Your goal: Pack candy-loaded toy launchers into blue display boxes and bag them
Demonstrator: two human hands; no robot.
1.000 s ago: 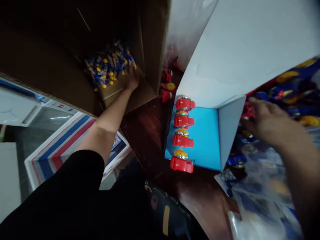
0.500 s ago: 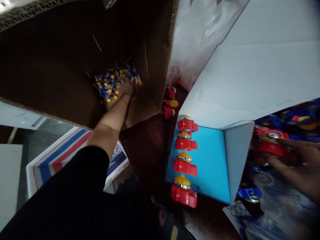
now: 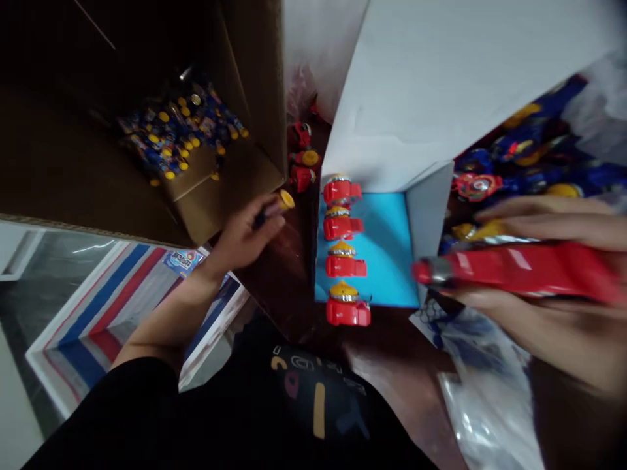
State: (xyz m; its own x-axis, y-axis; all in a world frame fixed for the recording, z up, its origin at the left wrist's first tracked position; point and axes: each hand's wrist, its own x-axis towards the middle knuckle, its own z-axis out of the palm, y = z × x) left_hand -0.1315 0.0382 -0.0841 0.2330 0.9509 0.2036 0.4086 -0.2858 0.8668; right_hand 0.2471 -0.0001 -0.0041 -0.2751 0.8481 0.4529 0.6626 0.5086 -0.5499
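Observation:
My left hand is closed around a small dark blue tube with a yellow cap, just outside the brown carton. Many similar yellow-capped tubes lie heaped in that carton. On the right, my right hand grips a red toy with a grey, red-tipped nose and a yellow part, blurred by motion. Between the hands, a column of several red toys with yellow tops lines the left side of a blue-bottomed white box.
The brown carton's wall rises at upper left. Loose red toys lie between carton and white box. Blue toys pile up at right, with clear plastic bags below. A striped box stands at lower left.
My left hand has come out of the carton with a yellow-capped tube. My right hand has lifted the red toy away from the pile, nearer to me. The view has shifted.

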